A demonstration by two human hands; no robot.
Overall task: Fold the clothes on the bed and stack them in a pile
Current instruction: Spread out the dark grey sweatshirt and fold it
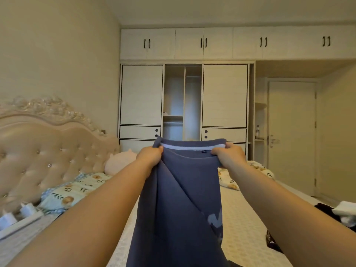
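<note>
Forearms outstretched, raised over bed (250, 218). Blue garment (183, 199) hanging free, held up at top edge to straighten before folding. Left hand (149, 157) pinching one corner, right hand (227, 154) clenched on other. Unfolded clothes (342, 212) waiting far right.

Dim warm indoor light, soft focus, wide-angle edge bending

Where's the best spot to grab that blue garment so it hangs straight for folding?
Probably the top band, at its two ends, from above and either side, as the left hand and right hand do now. On the blue garment that pale-lined edge is stretched level between them, so the cloth drops freely over the bed.
</note>
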